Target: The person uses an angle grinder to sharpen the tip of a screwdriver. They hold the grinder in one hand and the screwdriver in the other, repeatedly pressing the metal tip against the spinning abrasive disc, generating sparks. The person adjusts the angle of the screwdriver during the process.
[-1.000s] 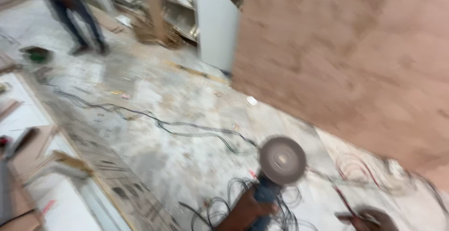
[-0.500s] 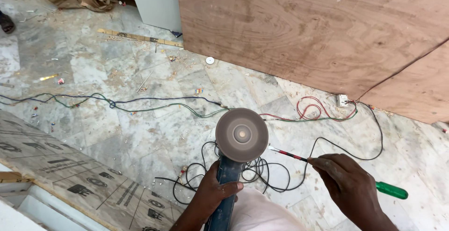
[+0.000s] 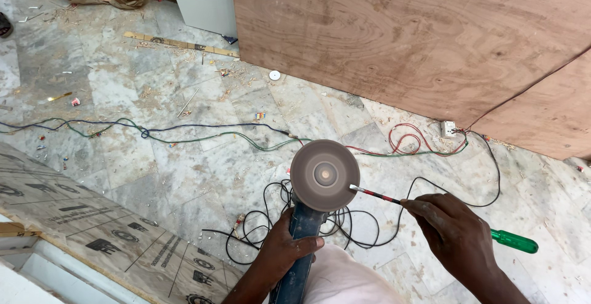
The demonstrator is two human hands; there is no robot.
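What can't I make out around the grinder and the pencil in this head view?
- Angle grinder: lower body covered by left hand and cut off by the bottom edge.
- Pencil: rear end hidden inside right hand.
- Green-handled screwdriver: shaft hidden behind that hand.
- Disc: spinning or still, unclear.

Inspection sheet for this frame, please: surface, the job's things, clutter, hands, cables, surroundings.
Surface: marble floor, dusty.
Job's things: angle grinder with grey disc facing up; pencil, tip at the disc rim.
Clutter: wood shavings, white cap, green-handled screwdriver.
Hands: left hand grips grinder body; right hand holds pencil.
Cables: black coil under grinder; green and blue wires; red loops.
Surroundings: plywood sheet, printed board.
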